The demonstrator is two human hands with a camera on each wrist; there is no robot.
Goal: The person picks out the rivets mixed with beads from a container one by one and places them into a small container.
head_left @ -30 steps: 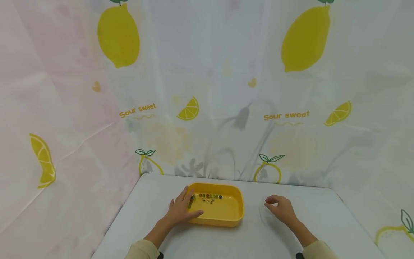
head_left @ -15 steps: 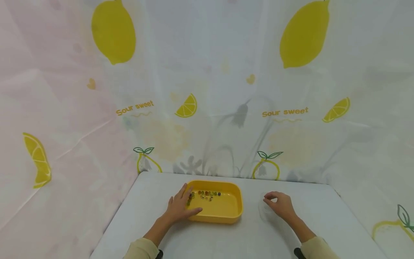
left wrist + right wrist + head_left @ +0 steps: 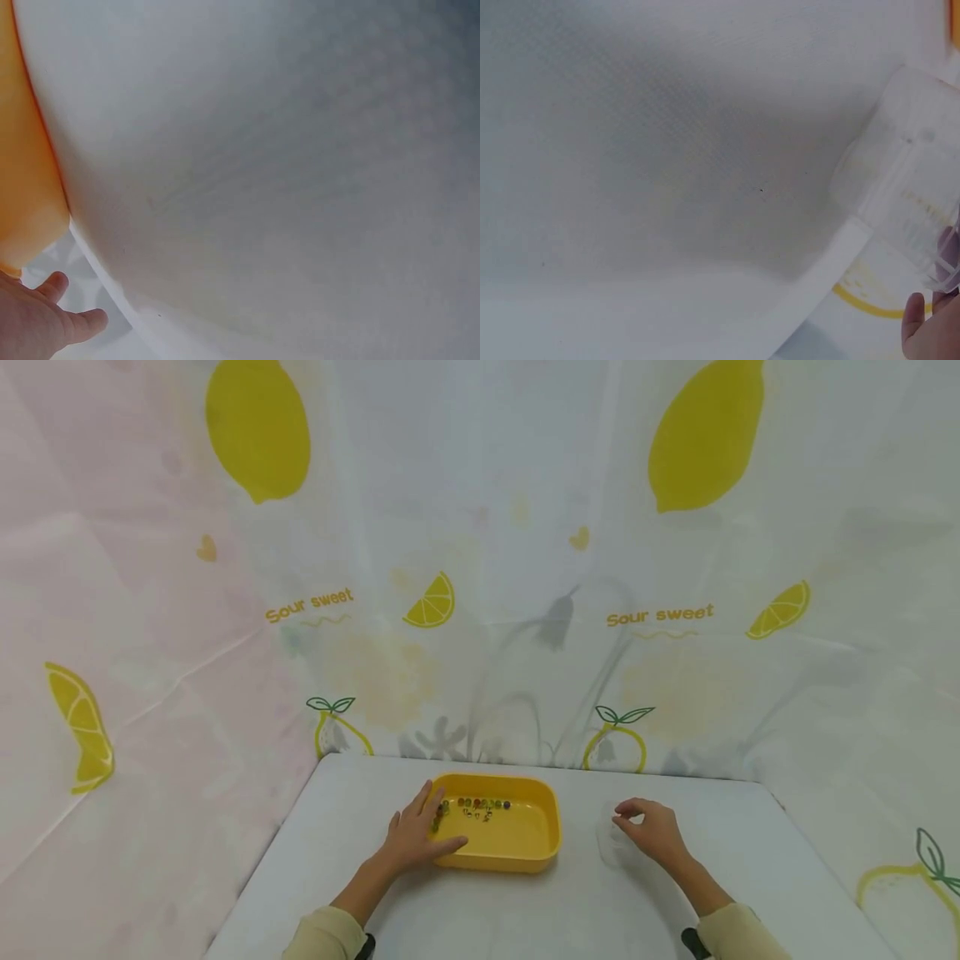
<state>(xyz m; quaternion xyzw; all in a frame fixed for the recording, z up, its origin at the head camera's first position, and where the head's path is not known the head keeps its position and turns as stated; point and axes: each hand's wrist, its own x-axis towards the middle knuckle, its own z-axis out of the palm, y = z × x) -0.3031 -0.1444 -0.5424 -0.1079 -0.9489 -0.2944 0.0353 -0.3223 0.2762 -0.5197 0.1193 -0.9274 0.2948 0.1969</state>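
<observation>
The yellow tray (image 3: 517, 842) sits on the white table (image 3: 525, 914), between the person's two hands. The left hand (image 3: 409, 838) rests at the tray's left end with its fingers spread, the thumb reaching along the near rim and the other fingers lying over the left rim. Inside, a row of coloured beads (image 3: 483, 804), red, green and dark blue among them, lies toward the far wall, with more beads by the left fingers; small shiny pieces (image 3: 477, 815) are scattered just in front of the row. To the right of the tray, apart from it, a clear plastic container (image 3: 900, 150) stands on the table, and the right hand (image 3: 656, 837) is at it, thumb and forefinger drawn close together; the view is poor here, and I cannot tell whether they pinch anything. Behind the table hangs a pale lemon-print backdrop (image 3: 495, 493).
</observation>
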